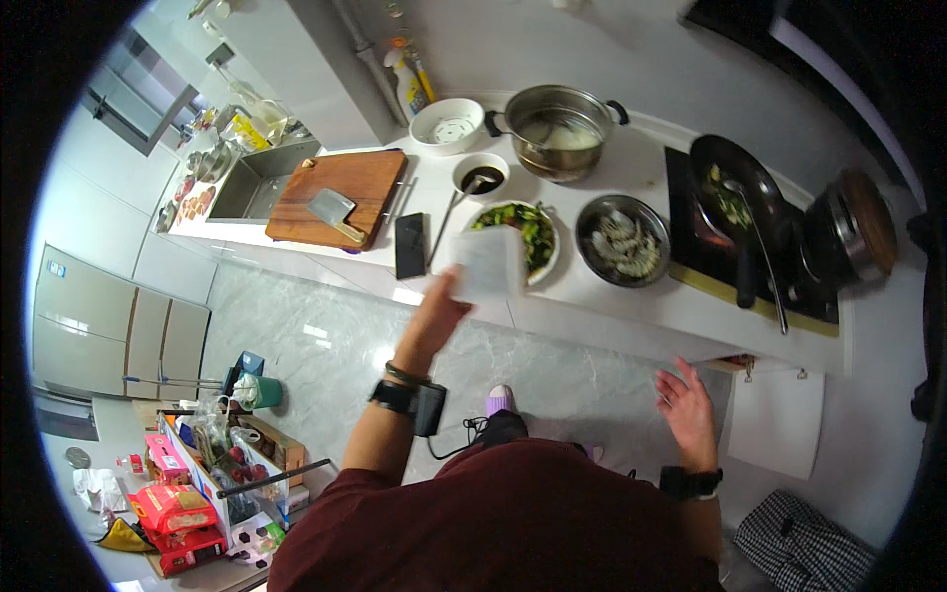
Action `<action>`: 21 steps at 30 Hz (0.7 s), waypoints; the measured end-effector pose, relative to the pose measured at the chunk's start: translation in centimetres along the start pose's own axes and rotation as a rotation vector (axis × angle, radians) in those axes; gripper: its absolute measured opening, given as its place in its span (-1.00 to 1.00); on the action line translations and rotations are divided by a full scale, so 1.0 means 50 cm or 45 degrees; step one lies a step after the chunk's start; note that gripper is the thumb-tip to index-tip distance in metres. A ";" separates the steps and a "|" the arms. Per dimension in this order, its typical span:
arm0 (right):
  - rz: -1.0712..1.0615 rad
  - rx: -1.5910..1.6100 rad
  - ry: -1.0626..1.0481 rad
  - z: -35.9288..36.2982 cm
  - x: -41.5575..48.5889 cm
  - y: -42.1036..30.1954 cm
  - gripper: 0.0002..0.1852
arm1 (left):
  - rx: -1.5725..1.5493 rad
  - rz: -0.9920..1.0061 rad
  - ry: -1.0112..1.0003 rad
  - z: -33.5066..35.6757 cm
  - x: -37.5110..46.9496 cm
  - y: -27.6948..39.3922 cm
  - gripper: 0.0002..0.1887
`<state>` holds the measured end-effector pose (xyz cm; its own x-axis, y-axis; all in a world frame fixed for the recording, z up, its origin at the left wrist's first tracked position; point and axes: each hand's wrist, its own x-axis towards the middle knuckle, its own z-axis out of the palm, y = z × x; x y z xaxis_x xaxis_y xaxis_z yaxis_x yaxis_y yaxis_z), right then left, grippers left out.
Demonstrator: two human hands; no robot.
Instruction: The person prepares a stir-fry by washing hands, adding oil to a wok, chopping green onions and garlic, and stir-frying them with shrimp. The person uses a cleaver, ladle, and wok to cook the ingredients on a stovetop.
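My left hand [436, 307] grips a whitish translucent plastic container [487, 263], blurred, in front of the counter's edge. Behind it, partly hidden, is a white plate of chopped greens [536, 233]. My right hand [688, 411] holds nothing, fingers apart, over the floor in front of the counter. The nearest dish to it is a steel bowl of shrimp [623, 240]. A black wok [736, 189] on the cooktop contains some greens and a metal ladle [762, 259]. Left of the plate, a white bowl of dark sauce [481, 177] has a long-handled spoon in it.
A cleaver [334, 211] lies on a wooden cutting board [355, 174] beside the sink [263, 181]. A black phone [410, 244] is at the counter edge. Farther back stand a steel pot [558, 129] and white basket [446, 126]. A cabinet door [777, 422] hangs open at lower right.
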<state>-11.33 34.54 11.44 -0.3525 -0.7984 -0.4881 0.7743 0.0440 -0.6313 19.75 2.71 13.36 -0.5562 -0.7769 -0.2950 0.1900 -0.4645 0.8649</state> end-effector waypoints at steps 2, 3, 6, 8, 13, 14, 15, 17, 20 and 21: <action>-0.051 0.004 0.150 0.018 0.012 -0.003 -0.44 | -0.173 0.095 0.173 -0.151 0.075 0.069 -0.54; -0.075 -0.005 0.154 0.027 0.016 -0.003 -0.45 | -0.218 0.185 0.189 -0.220 0.106 0.095 -0.60; -0.164 -0.058 0.358 0.060 0.019 -0.011 -0.51 | -0.382 0.188 0.328 -0.382 0.241 0.149 -0.73; -0.207 -0.080 0.414 0.082 0.012 -0.022 -0.55 | -0.402 0.126 0.477 -0.455 0.339 0.161 -0.69; -0.334 -0.237 0.586 0.118 -0.028 -0.053 -0.57 | -0.340 0.043 0.667 -0.537 0.512 0.157 -0.40; -0.347 -0.242 0.569 0.121 -0.038 -0.058 -0.58 | -0.294 0.016 0.685 -0.541 0.534 0.159 -0.40; -0.345 -0.228 0.635 0.122 -0.044 -0.063 -0.59 | -0.258 0.082 0.669 -0.539 0.551 0.155 -0.39; -0.345 -0.213 0.673 0.122 -0.053 -0.073 -0.61 | -0.254 0.041 0.699 -0.533 0.579 0.152 -0.39; -0.312 -0.275 0.707 0.110 -0.057 -0.083 -0.59 | -0.251 -0.015 0.697 -0.521 0.607 0.119 -0.44; -0.330 -0.289 0.615 0.100 -0.058 -0.087 -0.59 | -0.186 0.002 0.685 -0.520 0.613 0.103 -0.46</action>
<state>-11.04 33.67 18.64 -0.7556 -0.4387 -0.4865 0.5181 0.0544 -0.8536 24.71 -34.54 -1.78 -0.0718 -0.8672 -0.4928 0.3216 -0.4878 0.8116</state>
